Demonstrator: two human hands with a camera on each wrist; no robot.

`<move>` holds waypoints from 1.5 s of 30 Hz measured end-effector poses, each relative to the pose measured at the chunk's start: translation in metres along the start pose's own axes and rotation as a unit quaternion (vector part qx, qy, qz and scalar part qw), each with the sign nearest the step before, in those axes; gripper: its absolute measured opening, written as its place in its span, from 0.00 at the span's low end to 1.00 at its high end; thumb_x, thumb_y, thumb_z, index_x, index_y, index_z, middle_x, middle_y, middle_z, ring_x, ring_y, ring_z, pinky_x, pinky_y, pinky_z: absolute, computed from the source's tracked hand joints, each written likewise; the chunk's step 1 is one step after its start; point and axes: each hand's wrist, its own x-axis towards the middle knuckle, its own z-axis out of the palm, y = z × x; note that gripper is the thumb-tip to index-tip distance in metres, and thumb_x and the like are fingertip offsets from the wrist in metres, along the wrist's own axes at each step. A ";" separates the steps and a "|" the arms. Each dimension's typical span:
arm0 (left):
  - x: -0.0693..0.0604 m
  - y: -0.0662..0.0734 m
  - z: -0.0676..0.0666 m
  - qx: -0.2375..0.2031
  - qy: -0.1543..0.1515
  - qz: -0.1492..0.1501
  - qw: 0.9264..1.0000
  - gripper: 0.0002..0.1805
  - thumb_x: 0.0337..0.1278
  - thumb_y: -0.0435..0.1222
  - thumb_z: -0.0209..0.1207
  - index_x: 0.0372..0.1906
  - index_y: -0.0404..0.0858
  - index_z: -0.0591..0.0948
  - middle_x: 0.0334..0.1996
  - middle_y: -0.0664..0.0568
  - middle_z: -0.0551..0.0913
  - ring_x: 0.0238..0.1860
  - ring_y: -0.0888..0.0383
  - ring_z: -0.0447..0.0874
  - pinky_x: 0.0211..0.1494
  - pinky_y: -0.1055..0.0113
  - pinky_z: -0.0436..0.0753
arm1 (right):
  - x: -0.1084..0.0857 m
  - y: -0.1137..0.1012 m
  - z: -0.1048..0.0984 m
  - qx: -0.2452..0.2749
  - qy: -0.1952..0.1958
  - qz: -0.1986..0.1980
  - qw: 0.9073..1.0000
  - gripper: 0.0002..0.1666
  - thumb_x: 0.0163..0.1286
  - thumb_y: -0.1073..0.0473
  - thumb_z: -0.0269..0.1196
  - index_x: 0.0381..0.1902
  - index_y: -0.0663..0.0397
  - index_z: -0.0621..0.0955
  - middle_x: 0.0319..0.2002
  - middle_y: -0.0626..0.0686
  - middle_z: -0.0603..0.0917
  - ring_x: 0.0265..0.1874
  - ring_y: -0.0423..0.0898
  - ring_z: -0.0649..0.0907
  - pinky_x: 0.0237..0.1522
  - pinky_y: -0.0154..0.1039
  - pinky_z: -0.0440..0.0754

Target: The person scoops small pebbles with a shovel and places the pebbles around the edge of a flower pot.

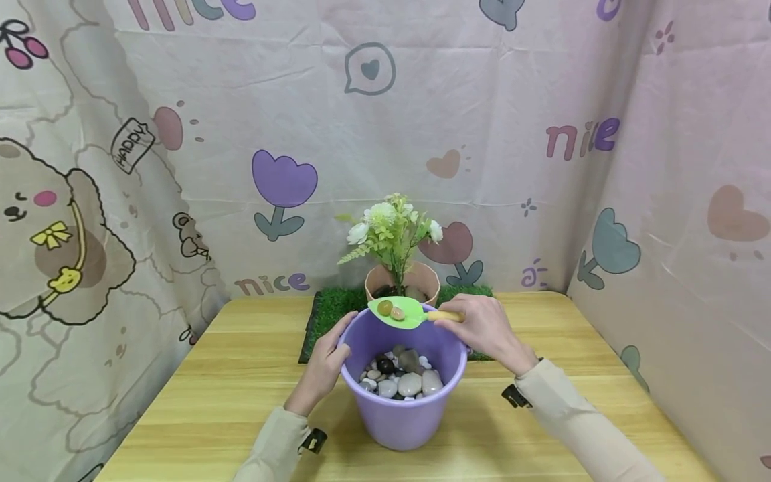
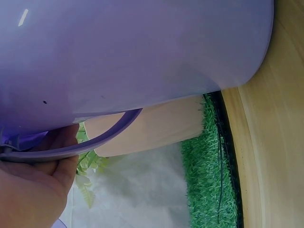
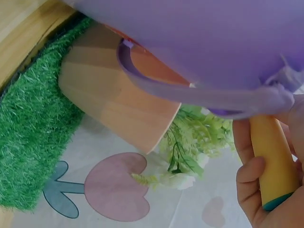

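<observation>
Gripping the trowel (image 1: 412, 310), likely light, by its handle (image 1: 442, 315), the surest hold, the right hand (image 1: 484, 323) has it above the bucket (image 1: 403, 426), toward the worktop's (image 1: 259, 375) back edge; left hand (image 1: 323, 363) clasps the rim (image 1: 409, 403).

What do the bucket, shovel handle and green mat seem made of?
Bucket: probably glossy plastic; its smooth wall shows a bright highlight.
Shovel handle: smooth, evenly yellow; plastic or painted wood, unclear which.
Green mat: likely plastic turf, matte, with bristly blades.
</observation>
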 end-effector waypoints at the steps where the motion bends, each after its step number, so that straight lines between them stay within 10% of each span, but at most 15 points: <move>1: 0.000 -0.001 0.000 0.001 0.003 0.002 1.000 0.36 0.53 0.27 0.44 0.73 0.40 0.66 0.68 0.44 0.73 0.63 0.46 0.77 0.59 0.58 0.80 | 0.001 0.001 0.000 -0.002 0.002 0.001 1.000 0.12 0.52 0.49 0.75 0.34 0.45 0.90 0.28 0.44 0.87 0.19 0.35 0.77 0.23 0.30 0.72; 21: 0.000 -0.001 0.002 -0.013 0.009 0.005 1.000 0.36 0.53 0.27 0.44 0.72 0.40 0.68 0.65 0.42 0.75 0.55 0.46 0.82 0.52 0.65 0.83 | 0.034 0.027 0.011 -0.046 -0.083 0.143 0.985 0.12 0.58 0.47 0.71 0.38 0.44 0.90 0.26 0.44 0.84 0.19 0.41 0.74 0.21 0.36 0.68; 45: -0.001 0.000 0.000 -0.018 0.005 0.000 1.000 0.36 0.53 0.26 0.44 0.72 0.42 0.67 0.65 0.43 0.75 0.56 0.47 0.82 0.53 0.64 0.82 | 0.030 0.036 0.030 -0.086 -0.044 0.096 0.991 0.12 0.56 0.51 0.73 0.39 0.45 0.89 0.28 0.45 0.84 0.20 0.41 0.75 0.19 0.35 0.68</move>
